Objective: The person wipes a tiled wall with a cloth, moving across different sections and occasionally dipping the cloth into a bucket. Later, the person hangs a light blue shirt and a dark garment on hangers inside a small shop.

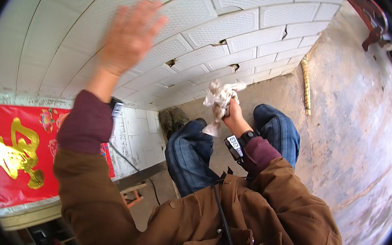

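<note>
My left hand is raised with its fingers apart in front of the white embossed brick-pattern wall panels; nothing is in it, and I cannot tell whether it touches the surface. Lower and to the right, over my bent knees, my right hand grips a crumpled, dirty white cloth. Part of the cloth hangs below the fist. The panels have several small torn holes. Each wrist bears a small device, and the right one also has a black band.
A red sheet with gold lettering lies at the left. Dark shoes stand by the wall's foot. On the concrete floor lies a yellow patterned strip. A thin black cable hangs near a small orange frame. Red-brown furniture is at top right.
</note>
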`<state>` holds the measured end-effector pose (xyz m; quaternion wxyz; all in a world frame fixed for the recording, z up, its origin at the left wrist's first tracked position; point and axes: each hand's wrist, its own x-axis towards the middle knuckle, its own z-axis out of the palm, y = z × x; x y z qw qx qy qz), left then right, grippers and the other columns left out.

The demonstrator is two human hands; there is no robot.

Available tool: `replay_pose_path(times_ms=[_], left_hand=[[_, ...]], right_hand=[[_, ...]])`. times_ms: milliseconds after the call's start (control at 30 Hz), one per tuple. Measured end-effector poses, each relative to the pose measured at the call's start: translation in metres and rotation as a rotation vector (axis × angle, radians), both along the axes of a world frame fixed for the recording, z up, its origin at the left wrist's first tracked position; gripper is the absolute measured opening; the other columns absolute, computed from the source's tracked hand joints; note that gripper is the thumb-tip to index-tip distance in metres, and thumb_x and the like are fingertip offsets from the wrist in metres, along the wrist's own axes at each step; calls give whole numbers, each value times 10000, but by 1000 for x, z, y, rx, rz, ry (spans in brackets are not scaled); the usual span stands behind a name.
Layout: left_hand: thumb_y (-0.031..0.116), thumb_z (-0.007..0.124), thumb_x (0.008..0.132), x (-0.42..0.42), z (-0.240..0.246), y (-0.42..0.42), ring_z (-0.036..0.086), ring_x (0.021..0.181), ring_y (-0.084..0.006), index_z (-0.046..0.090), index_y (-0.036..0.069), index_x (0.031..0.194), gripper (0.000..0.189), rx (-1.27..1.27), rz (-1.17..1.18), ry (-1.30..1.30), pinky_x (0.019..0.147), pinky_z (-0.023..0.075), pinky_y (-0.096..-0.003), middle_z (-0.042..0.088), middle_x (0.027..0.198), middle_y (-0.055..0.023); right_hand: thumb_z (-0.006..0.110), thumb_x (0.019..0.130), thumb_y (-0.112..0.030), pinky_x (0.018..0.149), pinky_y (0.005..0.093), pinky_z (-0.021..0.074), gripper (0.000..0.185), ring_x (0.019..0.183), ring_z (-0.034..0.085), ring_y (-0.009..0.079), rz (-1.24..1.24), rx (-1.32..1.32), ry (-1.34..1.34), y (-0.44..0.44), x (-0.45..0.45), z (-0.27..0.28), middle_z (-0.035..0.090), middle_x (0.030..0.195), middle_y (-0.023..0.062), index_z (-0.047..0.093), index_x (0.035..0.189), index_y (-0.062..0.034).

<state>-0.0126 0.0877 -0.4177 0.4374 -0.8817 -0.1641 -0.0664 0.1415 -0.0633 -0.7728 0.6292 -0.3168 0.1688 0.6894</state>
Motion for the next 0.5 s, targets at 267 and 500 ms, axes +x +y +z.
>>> replay_pose_path(times_ms=[267,500], left_hand=[[378,506,890,-37,70,55,239,1387,-256,418,286,1362,490,259,-175,-175,1145,24,-433,343,1467,-45],[391,474,914,-43,67,57,233,1391,-273,462,231,1337,452,249,-186,-180,1141,47,-414,358,1457,-85]], right_hand=[[421,932,-451,574,439,499,346,683,596,202,-10,161,368,88,-83,54,606,847,40,553,1029,-147],[470,898,-261,432,335,414,163,554,534,179,-188,-88,398,143,-108,27,572,733,37,542,864,-118]])
